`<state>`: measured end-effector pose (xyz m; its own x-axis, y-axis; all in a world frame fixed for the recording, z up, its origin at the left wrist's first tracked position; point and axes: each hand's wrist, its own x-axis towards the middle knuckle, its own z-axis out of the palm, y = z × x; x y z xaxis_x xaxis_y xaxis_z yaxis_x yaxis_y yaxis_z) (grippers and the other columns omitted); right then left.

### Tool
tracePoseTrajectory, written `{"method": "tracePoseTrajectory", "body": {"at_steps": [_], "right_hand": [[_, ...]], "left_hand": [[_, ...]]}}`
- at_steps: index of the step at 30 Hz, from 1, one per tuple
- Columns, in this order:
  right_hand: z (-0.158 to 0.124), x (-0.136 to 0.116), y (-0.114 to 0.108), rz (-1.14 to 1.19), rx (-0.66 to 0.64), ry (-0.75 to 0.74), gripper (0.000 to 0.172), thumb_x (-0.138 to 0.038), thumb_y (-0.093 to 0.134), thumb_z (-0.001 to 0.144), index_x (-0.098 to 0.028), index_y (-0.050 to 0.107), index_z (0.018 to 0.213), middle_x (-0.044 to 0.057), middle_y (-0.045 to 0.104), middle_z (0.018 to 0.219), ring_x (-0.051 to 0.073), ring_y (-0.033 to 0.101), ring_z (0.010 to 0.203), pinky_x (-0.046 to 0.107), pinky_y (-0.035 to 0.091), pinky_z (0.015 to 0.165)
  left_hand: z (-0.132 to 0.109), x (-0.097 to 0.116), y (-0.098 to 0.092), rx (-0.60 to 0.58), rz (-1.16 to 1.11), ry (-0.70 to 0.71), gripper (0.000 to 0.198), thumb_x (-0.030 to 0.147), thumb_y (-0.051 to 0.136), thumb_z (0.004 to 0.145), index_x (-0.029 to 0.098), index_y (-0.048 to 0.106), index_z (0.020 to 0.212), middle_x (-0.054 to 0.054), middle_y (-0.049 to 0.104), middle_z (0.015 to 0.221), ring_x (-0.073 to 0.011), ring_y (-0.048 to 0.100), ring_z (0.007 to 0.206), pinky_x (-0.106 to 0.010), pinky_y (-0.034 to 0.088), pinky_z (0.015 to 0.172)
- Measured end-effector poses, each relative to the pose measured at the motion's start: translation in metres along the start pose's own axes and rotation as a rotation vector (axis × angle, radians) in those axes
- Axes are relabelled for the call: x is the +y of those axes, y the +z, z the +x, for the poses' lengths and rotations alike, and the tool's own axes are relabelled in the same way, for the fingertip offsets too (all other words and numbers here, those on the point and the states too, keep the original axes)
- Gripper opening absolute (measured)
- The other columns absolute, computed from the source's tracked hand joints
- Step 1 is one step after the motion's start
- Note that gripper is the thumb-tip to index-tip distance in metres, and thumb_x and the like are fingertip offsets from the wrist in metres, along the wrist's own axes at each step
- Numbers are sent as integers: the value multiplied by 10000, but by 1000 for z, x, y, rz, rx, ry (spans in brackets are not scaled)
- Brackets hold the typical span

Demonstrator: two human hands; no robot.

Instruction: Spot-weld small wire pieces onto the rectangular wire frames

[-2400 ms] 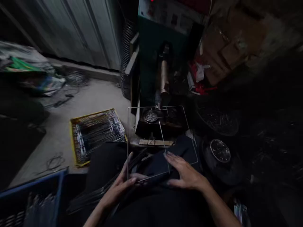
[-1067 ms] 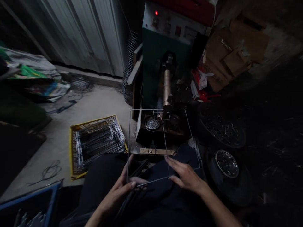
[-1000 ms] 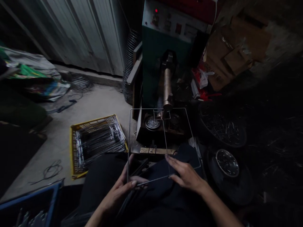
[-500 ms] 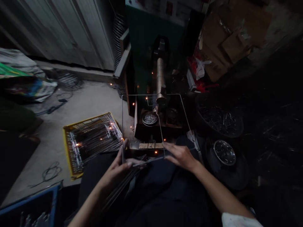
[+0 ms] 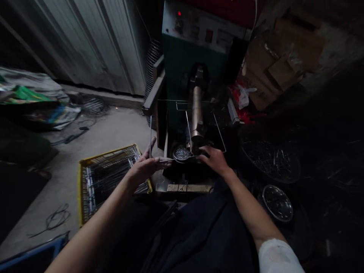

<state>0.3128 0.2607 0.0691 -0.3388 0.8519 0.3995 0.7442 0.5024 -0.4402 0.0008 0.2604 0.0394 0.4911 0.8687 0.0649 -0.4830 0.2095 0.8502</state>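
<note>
A bent-metal wire frame [image 5: 219, 131], roughly rectangular, is held out level under the machine's brass-coloured arm [image 5: 196, 110]. My left hand [image 5: 144, 165] grips its near left corner, thumb along the near wire and fingers spread by the left wire. My right hand [image 5: 215, 159] pinches the near side of the frame just beneath the arm's lower tip; its fingertips are partly hidden. Between the hands, below the near wire, sits a round dish [image 5: 182, 152] of small metal pieces. The arm covers part of the frame's inner wires.
Behind stands the green machine [image 5: 180, 57] with a lit red lamp. On the left floor is a yellow crate [image 5: 81, 193] of wire parts. To the right are a dark basin [image 5: 295, 167] of metal pieces and a round bowl [image 5: 277, 203]. Cardboard [image 5: 261, 64] lies behind.
Both hands and the frame have moved forward, from over the lap to under the machine arm. The flying sparks have mostly gone. The view has tilted up a little.
</note>
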Motion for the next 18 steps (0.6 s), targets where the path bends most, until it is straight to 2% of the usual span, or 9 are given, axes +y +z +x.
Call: {"method": "tracePoseTrajectory", "body": {"at_steps": [8, 13, 15, 18], "right_hand": [[14, 7, 3, -18, 10, 17, 283, -329, 710, 884, -217, 646, 1136, 52, 715, 1054, 222, 678, 979, 302, 490, 881], [14, 8, 1, -33, 7, 21, 276, -386, 715, 873, -206, 667, 1076, 55, 711, 981, 222, 672, 931, 293, 488, 844], [10, 11, -5, -36, 70, 43, 300, -434, 714, 861, -204, 679, 1050, 68, 702, 986, 236, 655, 949, 319, 487, 868], [2, 24, -17, -87, 321, 183, 359, -497, 656, 880, -196, 680, 1075, 112, 669, 1069, 278, 599, 1047, 405, 459, 956]], "left_hand": [[11, 0, -10, 14, -18, 3, 936, 147, 614, 882, 206, -33, 1556, -159, 763, 1013, -338, 721, 951, -561, 499, 921], [11, 2, -14, 0, -1, -28, 908, 163, 600, 901, 230, -24, 1557, -155, 752, 1067, -324, 719, 967, -542, 503, 926], [9, 4, -13, 0, 13, -50, 900, 173, 596, 906, 226, -22, 1557, -158, 750, 1072, -320, 721, 963, -523, 517, 910], [7, 4, -10, 9, 29, -44, 934, 174, 625, 892, 206, -31, 1556, -169, 756, 1041, -328, 722, 956, -505, 534, 885]]}}
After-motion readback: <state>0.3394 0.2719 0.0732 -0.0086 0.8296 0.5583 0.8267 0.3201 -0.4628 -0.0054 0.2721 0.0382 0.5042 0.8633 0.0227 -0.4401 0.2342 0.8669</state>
